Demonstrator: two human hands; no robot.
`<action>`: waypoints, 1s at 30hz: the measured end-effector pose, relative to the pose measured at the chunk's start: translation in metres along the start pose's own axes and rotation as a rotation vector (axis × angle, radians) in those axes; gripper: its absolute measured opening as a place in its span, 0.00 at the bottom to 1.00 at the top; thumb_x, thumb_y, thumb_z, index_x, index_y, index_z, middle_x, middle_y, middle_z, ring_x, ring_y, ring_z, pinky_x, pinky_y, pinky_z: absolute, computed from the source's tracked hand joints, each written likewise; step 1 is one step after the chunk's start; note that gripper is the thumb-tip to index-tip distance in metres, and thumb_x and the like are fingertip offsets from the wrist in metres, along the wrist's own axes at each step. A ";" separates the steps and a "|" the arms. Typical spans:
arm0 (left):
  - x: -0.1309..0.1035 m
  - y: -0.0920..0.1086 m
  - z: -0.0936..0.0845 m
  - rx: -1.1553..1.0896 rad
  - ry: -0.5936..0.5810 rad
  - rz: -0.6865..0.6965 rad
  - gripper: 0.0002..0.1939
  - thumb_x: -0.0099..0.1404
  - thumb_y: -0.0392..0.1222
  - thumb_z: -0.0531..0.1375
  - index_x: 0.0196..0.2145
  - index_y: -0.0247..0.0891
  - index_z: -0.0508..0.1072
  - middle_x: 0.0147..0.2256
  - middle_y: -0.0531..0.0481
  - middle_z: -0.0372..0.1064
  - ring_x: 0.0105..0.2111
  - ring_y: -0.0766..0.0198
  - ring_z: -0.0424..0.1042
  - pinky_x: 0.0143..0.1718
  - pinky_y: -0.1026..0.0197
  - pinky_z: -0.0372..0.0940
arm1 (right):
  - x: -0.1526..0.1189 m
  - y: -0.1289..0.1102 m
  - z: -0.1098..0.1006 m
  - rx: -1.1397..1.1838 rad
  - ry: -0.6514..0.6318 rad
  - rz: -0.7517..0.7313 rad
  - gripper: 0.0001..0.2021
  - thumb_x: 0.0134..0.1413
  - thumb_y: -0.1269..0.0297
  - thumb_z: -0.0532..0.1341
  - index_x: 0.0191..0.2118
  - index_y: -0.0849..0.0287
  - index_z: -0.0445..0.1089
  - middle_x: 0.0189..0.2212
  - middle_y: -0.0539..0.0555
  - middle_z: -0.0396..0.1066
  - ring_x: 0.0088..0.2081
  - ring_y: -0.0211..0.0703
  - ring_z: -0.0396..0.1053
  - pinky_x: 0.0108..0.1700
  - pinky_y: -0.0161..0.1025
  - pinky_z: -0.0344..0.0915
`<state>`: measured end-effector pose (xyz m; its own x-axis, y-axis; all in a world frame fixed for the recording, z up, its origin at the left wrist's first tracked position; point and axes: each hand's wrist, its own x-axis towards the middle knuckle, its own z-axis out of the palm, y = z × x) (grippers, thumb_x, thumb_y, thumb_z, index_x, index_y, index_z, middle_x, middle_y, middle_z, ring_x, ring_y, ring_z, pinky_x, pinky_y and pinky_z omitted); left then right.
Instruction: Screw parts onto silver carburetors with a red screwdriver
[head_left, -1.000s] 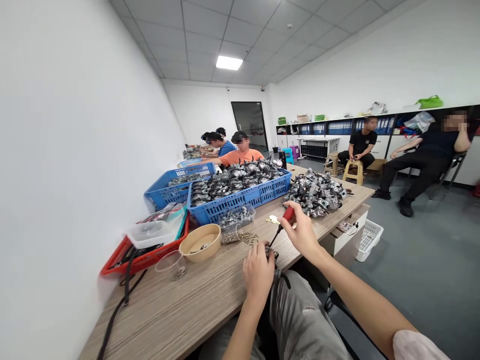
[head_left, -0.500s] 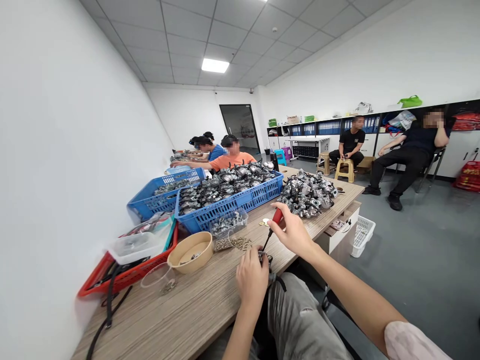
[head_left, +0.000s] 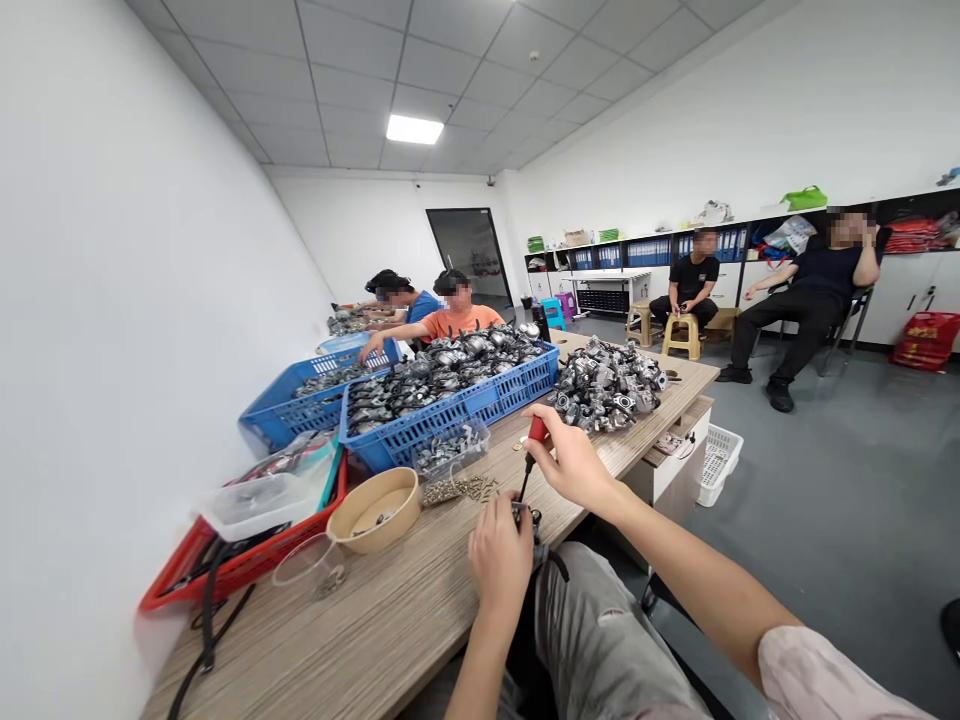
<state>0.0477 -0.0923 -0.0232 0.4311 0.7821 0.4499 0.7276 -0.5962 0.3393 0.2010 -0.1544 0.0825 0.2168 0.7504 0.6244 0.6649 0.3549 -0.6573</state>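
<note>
In my right hand point(head_left: 576, 465) is a screwdriver point(head_left: 538, 430) with a red handle and a dark shaft, held at a steep tilt. Its tip reaches down to a small metal carburetor point(head_left: 536, 520) at the table edge, just above my lap. My left hand point(head_left: 499, 552) wraps round that carburetor and hides much of it; a black hose-like piece hangs below. Loose brass-coloured screws point(head_left: 474, 488) lie beyond my left hand. A clear tub point(head_left: 450, 452) of small metal parts stands behind them.
A blue crate point(head_left: 480, 402) full of carburetors and a heap of carburetors point(head_left: 611, 385) stand across the table. A tan bowl point(head_left: 352, 520), a clear cup point(head_left: 304, 562) and a red basket point(head_left: 161, 590) are at left. Co-workers point(head_left: 469, 318) sit beyond.
The screwdriver handle stands more upright, and my right hand has shifted slightly left and round it. The view has turned a little right. The co-worker in orange reaches into the rear blue crate.
</note>
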 end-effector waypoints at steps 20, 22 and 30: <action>0.003 0.001 -0.002 -0.096 -0.025 -0.045 0.11 0.72 0.39 0.58 0.50 0.38 0.74 0.46 0.42 0.78 0.47 0.49 0.76 0.43 0.55 0.66 | -0.019 0.019 0.017 -0.232 -0.299 0.046 0.08 0.57 0.59 0.67 0.35 0.56 0.71 0.23 0.46 0.67 0.26 0.39 0.65 0.31 0.35 0.55; 0.005 0.003 -0.001 -0.119 -0.039 -0.056 0.11 0.70 0.37 0.59 0.50 0.39 0.74 0.45 0.42 0.78 0.47 0.49 0.77 0.41 0.55 0.66 | -0.020 0.019 0.020 -0.336 -0.400 0.022 0.06 0.56 0.61 0.67 0.36 0.57 0.73 0.23 0.48 0.70 0.26 0.40 0.66 0.31 0.36 0.52; 0.018 0.006 0.004 -0.235 -0.073 -0.069 0.12 0.68 0.38 0.60 0.49 0.42 0.73 0.46 0.43 0.78 0.47 0.50 0.77 0.41 0.57 0.67 | -0.011 0.022 0.013 -0.598 -0.569 -0.018 0.08 0.59 0.62 0.61 0.41 0.58 0.75 0.29 0.56 0.79 0.29 0.46 0.71 0.30 0.38 0.50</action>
<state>0.0618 -0.0816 -0.0163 0.4285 0.8283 0.3610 0.6164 -0.5601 0.5535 0.2037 -0.1471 0.0556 -0.0861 0.9723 0.2175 0.9678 0.1334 -0.2134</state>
